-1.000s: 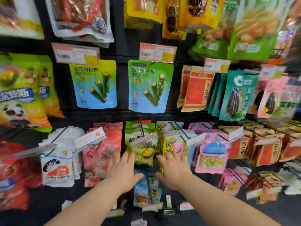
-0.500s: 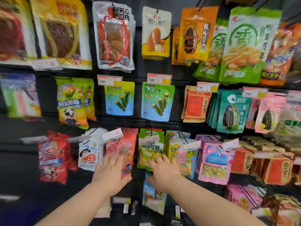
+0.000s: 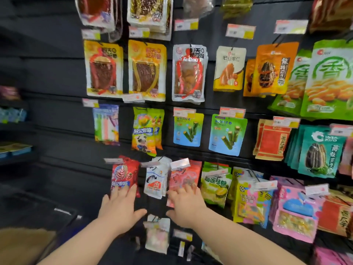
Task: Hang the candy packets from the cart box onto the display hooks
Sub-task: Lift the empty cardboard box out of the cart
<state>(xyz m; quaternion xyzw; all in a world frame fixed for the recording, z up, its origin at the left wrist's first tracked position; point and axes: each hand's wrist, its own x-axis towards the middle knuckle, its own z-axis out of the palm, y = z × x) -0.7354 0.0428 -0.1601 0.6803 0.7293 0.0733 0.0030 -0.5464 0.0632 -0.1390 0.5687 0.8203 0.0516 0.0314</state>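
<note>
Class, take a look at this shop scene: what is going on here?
A person is facing a black display wall of hanging snack packets. Both arms are stretched out with fingers spread: the left hand is at the red lollipop packet, and the right hand is at the pink packet beside the white packets. Neither hand holds a packet at this moment.

**Black slat wall, dark shelves at the left**

A black wall of horizontal slats fills the frame from edge to edge. Small price tags in white, pink and yellow run across it in rows. At the far left edge, dark shelves carry blurred goods. In the lower left sits a dark crate, too blurred to detail. The light is bright and even, with a soft sheen on the slats.
</note>
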